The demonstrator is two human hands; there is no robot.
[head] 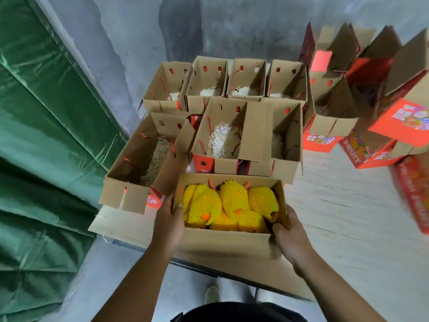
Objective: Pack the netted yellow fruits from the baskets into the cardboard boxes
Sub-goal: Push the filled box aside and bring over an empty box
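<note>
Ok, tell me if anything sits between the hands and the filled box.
Nothing visible does. The left hand and the right hand already grip opposite ends of the filled box, thumbs hooked over its rim beside the netted fruits.

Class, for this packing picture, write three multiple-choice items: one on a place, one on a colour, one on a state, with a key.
1. Where is the box of fruits?
A. between the hands
B. behind the open boxes
C. on the green sheet

2. What colour is the fruits' netting?
A. white
B. yellow
C. blue

3. How do the boxes behind stand?
A. taped shut
B. flattened
C. open, holding straw

Key: 1 A, left hand and right hand grip the ends of the box. 2 B, fruits show yellow net. 3 C, the open boxes show pale straw.
</note>
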